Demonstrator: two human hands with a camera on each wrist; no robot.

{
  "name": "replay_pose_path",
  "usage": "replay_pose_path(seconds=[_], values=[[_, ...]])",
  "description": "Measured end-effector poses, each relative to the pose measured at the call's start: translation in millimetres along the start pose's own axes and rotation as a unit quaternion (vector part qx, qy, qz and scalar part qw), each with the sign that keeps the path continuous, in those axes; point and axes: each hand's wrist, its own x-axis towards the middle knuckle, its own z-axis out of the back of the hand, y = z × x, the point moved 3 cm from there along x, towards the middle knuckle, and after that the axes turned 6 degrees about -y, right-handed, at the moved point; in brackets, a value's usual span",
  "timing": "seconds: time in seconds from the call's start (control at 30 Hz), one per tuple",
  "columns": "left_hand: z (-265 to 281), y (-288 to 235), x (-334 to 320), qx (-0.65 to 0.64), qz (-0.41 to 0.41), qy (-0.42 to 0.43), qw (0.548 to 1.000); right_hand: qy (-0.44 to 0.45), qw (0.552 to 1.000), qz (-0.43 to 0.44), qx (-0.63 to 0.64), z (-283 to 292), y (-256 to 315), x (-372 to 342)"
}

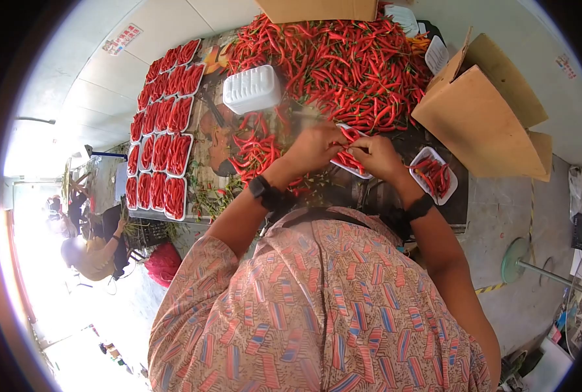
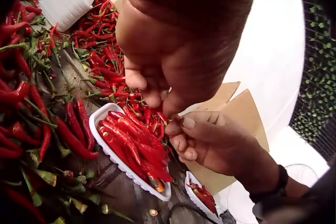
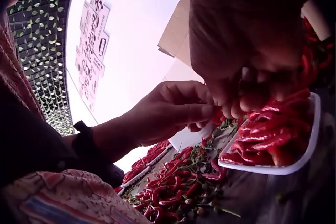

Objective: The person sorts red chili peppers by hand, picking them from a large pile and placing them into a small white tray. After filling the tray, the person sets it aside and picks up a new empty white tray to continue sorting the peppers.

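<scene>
Above a white tray [image 1: 352,172] of red chilies, the left hand [image 1: 312,151] and right hand [image 1: 377,158] meet at the fingertips. In the left wrist view the right hand [image 2: 212,142] pinches a small red chili piece against the fingers of the left hand [image 2: 178,50]. Red also shows between the fingertips in the right wrist view, where the left hand [image 3: 163,112] faces the dark right hand [image 3: 241,40]. Chilies lie lengthwise in the tray [image 3: 294,168] just below; most of the pinched chili is hidden.
A large chili heap [image 1: 349,72] covers the table's far side. Several filled trays [image 1: 161,153] stand in rows at left, near stacked white trays [image 1: 251,90]. Another chili tray [image 1: 434,175] and an open cardboard box [image 1: 480,121] are at right. A person [image 1: 95,255] is at far left.
</scene>
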Motion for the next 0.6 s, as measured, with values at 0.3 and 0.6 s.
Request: replay_pose_path(seconds=[0.3, 0.6], values=[[-12, 27, -10, 0.176, -0.092, 0.052, 0.979, -0.072, 0.997, -0.014, -0.033, 13, -15, -3], [-21, 34, -9, 0.187, -0.091, 0.063, 0.976, -0.037, 0.997, -0.048, -0.042, 9, -19, -1]])
